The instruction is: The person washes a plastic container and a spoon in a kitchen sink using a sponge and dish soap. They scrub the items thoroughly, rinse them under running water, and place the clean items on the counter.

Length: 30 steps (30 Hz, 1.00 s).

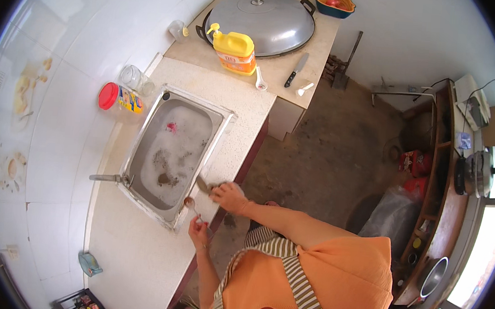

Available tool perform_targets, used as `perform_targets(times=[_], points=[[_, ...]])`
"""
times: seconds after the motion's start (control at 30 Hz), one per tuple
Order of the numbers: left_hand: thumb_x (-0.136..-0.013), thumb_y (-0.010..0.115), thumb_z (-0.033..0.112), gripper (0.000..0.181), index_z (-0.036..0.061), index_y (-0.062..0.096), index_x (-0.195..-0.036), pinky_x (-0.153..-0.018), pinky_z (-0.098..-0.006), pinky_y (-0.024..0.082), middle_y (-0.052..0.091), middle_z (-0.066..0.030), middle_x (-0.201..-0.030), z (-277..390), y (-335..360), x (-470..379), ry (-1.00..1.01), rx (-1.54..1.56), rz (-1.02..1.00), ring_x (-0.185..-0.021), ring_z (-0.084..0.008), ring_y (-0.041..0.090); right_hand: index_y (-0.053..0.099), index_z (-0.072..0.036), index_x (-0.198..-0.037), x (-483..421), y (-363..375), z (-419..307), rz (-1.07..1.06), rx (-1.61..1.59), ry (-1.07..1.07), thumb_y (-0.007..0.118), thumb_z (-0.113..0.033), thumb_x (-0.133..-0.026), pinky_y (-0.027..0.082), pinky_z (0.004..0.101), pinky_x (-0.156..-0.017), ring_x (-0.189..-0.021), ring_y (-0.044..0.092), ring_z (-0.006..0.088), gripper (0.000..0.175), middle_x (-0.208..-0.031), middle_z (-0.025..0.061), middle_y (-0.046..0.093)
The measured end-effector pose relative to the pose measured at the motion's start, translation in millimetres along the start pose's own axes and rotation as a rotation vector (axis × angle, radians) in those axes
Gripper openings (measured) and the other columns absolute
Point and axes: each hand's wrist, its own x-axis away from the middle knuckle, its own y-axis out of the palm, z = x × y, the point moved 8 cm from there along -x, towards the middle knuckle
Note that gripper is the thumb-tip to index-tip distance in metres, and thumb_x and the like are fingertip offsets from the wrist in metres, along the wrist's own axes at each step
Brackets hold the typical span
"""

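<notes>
In front of me is a stainless steel sink (137, 164) with foamy water (179, 145) in it. A small red item (171, 127) shows among the suds, near dark gaps in the foam. My left hand (199, 233) grips the thin handle of a small ladle or spoon (189, 202), its round bowl over the sink's near rim. Just right of it, my right hand (230, 197) is closed around a blurred, dark utensil (202, 185) whose flat end points at the sink. Its exact kind is unclear.
A faucet (108, 178) stands at the sink's left side. Beyond the sink are a red-lidded plastic jar (122, 98), a glass jar (134, 77), a yellow pump bottle (236, 52), a white spoon (261, 80), a knife (297, 69) and a large lidded wok (261, 22).
</notes>
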Motion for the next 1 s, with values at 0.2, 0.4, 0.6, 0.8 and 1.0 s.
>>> perform_targets(times=[0.2, 0.4, 0.6, 0.8, 1.0], points=[[-0.074, 0.064, -0.005, 0.033, 0.0064, 0.064, -0.105, -0.054, -0.023, 0.042, 0.056, 0.0007, -0.073, 6, -19, -44, 0.106, -0.184, -0.148, -0.061, -0.0078, 0.05, 0.062, -0.021, -0.102, -39, 24, 24, -0.249, -0.439, 0.409, 0.054, -0.025, -0.079, 0.041, 0.0479, -0.083, -0.098, 0.051, 0.0316, 0.024, -0.102, 0.0076, 0.056], [-0.07, 0.069, 0.0, 0.033, 0.0093, 0.065, -0.101, -0.061, -0.0297, 0.046, 0.052, -0.0043, -0.075, 23, -26, -47, 0.352, -0.576, -0.041, -0.065, -0.0172, 0.053, 0.041, -0.015, -0.134, -105, -56, 88, -0.246, -0.124, 0.401, 0.052, -0.033, -0.088, 0.03, 0.0588, -0.101, -0.124, 0.04, 0.0341, 0.051, -0.132, 0.017, 0.042], [-0.07, 0.067, 0.001, 0.036, 0.0097, 0.062, -0.104, -0.068, -0.0343, 0.046, 0.051, -0.009, -0.084, 55, -12, -34, 0.444, -0.673, 0.026, -0.071, -0.0235, 0.054, 0.048, -0.009, -0.126, -147, -132, 233, 0.312, -0.308, 0.495, 0.066, -0.019, -0.081, 0.048, 0.041, -0.087, -0.099, 0.056, 0.0371, 0.05, -0.113, 0.0198, 0.054], [-0.076, 0.057, -0.007, 0.033, 0.0091, 0.061, -0.105, -0.065, -0.033, 0.047, 0.053, -0.0107, -0.089, 90, -4, -10, 0.403, -0.453, 0.178, -0.072, -0.0239, 0.056, 0.041, -0.011, -0.129, -269, -207, 337, 0.226, 0.434, 0.438, 0.072, -0.033, -0.072, 0.045, 0.0472, -0.084, -0.109, 0.049, 0.0323, 0.068, -0.119, 0.0135, 0.05], [-0.079, 0.057, -0.003, 0.028, 0.0099, 0.062, -0.103, -0.063, -0.0339, 0.048, 0.055, -0.0107, -0.086, 91, 10, 32, 0.173, -0.411, 0.342, -0.072, -0.0249, 0.058, 0.05, -0.014, -0.109, -313, -165, 402, 0.002, 0.438, 0.424, 0.067, -0.019, -0.069, 0.046, 0.0522, -0.079, -0.111, 0.051, 0.0319, 0.044, -0.114, 0.0115, 0.052]])
